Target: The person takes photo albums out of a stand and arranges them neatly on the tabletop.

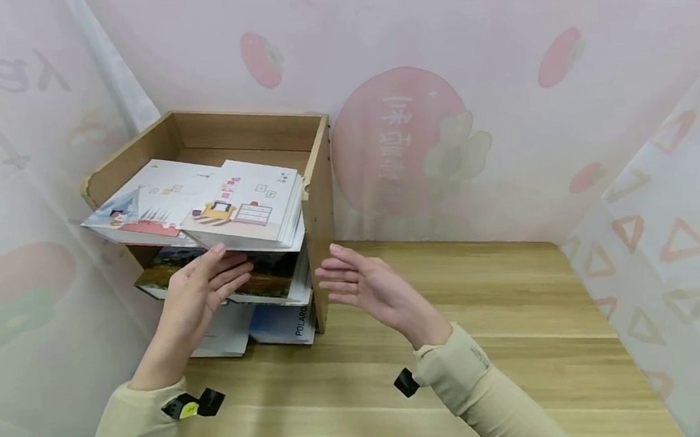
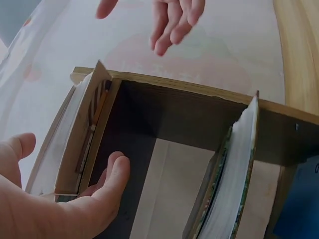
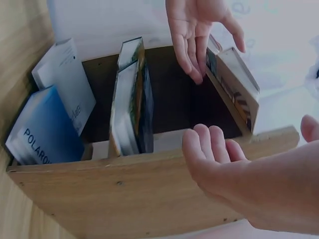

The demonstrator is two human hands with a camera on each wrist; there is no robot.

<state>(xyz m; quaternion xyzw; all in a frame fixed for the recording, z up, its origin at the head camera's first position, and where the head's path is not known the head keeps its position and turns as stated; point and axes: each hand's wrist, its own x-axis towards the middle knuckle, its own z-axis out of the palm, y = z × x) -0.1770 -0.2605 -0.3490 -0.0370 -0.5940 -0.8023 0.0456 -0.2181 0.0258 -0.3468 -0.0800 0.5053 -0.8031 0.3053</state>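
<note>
My left hand [image 1: 199, 290] hovers before the upper and middle tiers of a wooden shelf rack [image 1: 318, 200], its fingers extended. Whether it touches a book is unclear. The right hand [image 1: 386, 294] is held in the air just right of the rack, palm turned inward, holding nothing. Two illustrated pale books, a left one [image 1: 171, 183] and a right one [image 1: 257, 198], lie on the top tier and jut over its front edge. Dark landscape-covered books [image 1: 274, 272] lie on the middle tier. Below them are a white book [image 1: 226, 332] and a blue book marked POLARO [image 1: 278, 324].
The rack stands at the back left of a wood-grain table [image 1: 459, 387]. Pale printed curtains [image 1: 495, 25] hang behind it and at both sides. Each sleeve carries a small black device at the wrist, such as the left one [image 1: 210, 401].
</note>
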